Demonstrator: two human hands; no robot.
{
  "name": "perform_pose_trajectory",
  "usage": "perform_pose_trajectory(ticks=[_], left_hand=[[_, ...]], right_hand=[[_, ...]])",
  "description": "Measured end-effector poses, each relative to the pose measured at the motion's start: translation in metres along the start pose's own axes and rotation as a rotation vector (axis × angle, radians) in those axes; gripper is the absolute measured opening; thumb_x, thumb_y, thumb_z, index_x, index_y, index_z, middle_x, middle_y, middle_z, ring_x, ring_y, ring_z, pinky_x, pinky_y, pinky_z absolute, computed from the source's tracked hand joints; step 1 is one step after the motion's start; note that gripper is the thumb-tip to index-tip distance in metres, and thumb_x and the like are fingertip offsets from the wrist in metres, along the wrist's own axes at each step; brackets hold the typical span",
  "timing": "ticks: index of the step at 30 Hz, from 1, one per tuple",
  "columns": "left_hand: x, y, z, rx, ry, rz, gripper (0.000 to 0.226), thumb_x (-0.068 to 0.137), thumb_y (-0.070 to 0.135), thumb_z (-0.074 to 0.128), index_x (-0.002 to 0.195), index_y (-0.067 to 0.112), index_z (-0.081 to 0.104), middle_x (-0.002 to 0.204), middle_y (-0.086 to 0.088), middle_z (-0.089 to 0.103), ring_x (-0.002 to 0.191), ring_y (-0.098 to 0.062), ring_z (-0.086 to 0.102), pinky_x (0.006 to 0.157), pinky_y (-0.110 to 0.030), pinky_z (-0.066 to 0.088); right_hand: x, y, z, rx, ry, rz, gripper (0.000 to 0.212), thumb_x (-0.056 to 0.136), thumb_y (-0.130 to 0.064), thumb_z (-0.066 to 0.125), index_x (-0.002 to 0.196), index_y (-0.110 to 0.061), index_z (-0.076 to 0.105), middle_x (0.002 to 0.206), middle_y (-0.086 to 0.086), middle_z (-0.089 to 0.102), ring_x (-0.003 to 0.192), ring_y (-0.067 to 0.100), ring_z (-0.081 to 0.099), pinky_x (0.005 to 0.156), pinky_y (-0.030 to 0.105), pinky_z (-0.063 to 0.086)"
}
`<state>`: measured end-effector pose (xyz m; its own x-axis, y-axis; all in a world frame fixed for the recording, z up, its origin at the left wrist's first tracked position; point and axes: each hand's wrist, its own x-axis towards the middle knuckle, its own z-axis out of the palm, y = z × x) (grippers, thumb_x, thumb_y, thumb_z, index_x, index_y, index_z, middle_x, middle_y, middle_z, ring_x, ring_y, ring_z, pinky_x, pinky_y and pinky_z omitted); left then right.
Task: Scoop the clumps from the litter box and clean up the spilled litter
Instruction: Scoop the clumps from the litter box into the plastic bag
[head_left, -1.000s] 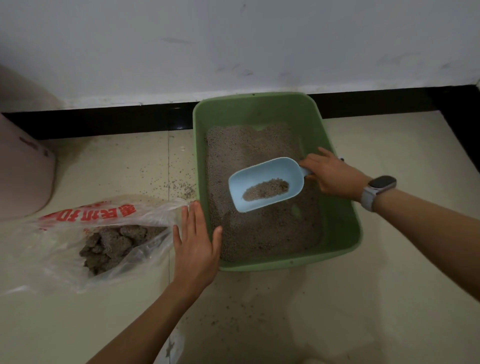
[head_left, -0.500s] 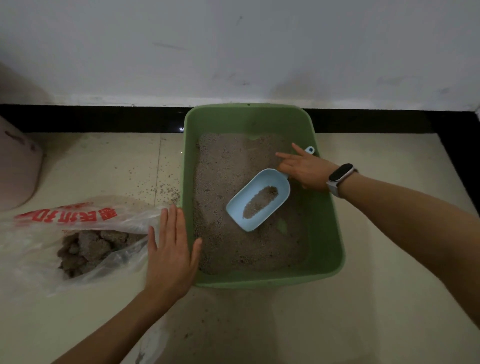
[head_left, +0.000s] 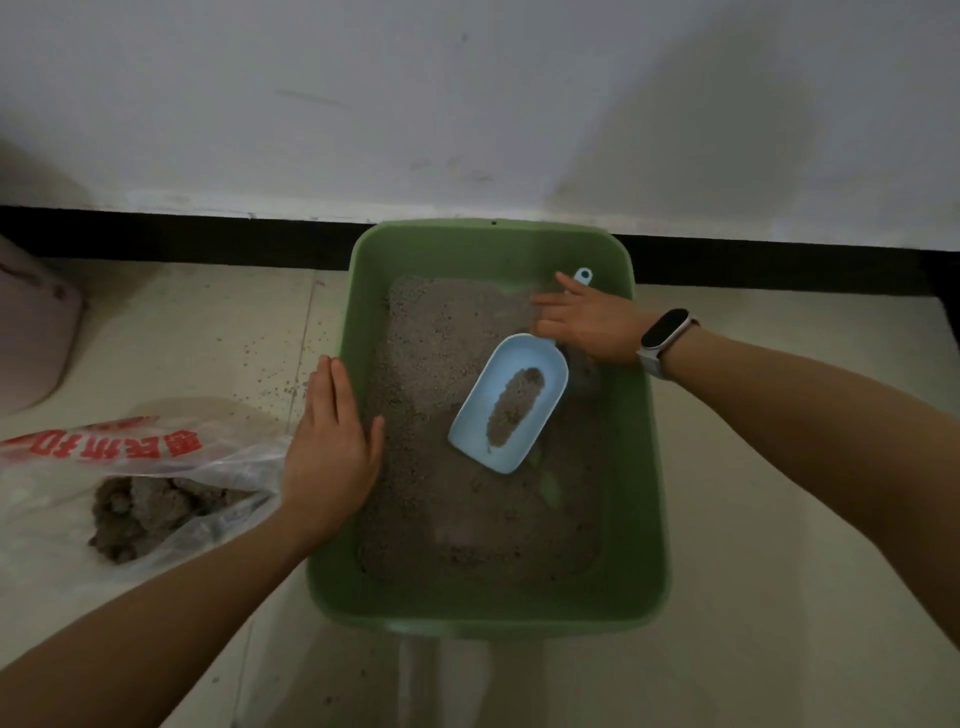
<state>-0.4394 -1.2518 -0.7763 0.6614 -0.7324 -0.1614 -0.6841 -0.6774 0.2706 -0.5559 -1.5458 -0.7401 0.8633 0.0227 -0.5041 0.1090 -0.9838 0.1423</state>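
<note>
Left hand (head_left: 332, 447) flat, fingers straight and together, on green litter box (head_left: 644, 519) rim. Right hand (head_left: 587, 327) loosely open over blue scoop (head_left: 511, 402) handle; scoop lying on litter below fingers. Clump bag (head_left: 130, 493) left of left hand.

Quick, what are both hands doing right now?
Left hand: open, flat on the litter box rim.
Right hand: cannot be told; on the scoop handle.

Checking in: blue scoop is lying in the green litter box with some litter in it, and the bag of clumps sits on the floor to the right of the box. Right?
Not quite. In the head view the bag of clumps lies left of the green litter box, not right. The blue scoop does lie inside with litter in it.
</note>
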Motion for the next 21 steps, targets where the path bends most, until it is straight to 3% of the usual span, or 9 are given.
perform_pose_trajectory(ticks=[5,9,14,21], left_hand=[[0.000,0.007,0.001,-0.018,0.017,-0.043,0.072,0.095,0.028,0.045,0.146,-0.004,0.004,0.153,-0.024,0.010,0.140,-0.038,0.017,0.109,-0.045,0.026],[0.002,0.007,0.000,-0.042,0.030,-0.034,0.071,0.095,0.027,0.044,0.146,-0.003,0.004,0.153,-0.023,0.010,0.141,-0.036,0.014,0.112,-0.042,0.021],[0.002,0.007,-0.001,-0.035,0.033,-0.029,0.071,0.095,0.027,0.045,0.145,-0.005,0.006,0.152,-0.024,0.012,0.141,-0.036,0.015,0.111,-0.040,0.019],[0.000,0.002,0.001,-0.050,0.055,-0.015,0.066,0.096,0.029,0.040,0.143,-0.009,0.014,0.147,-0.030,0.022,0.137,-0.042,0.024,0.109,-0.041,0.021]], right_hand=[[0.004,0.007,0.007,0.017,0.059,-0.064,0.044,0.089,0.003,0.039,0.131,-0.011,0.044,0.132,0.009,0.047,0.135,0.025,0.029,0.113,0.044,-0.011],[0.004,-0.005,0.020,0.056,0.106,-0.125,0.046,0.082,0.001,0.050,0.127,-0.010,0.049,0.123,0.011,0.052,0.123,0.029,0.041,0.115,0.045,-0.004],[0.007,-0.029,0.023,0.029,0.136,-0.177,0.043,0.085,-0.001,0.049,0.126,-0.010,0.050,0.121,0.012,0.054,0.119,0.030,0.044,0.115,0.044,0.005],[0.009,-0.051,0.023,0.090,0.032,-0.190,0.049,0.088,-0.003,0.047,0.135,-0.015,0.039,0.132,0.005,0.044,0.127,0.022,0.034,0.115,0.038,-0.001]])
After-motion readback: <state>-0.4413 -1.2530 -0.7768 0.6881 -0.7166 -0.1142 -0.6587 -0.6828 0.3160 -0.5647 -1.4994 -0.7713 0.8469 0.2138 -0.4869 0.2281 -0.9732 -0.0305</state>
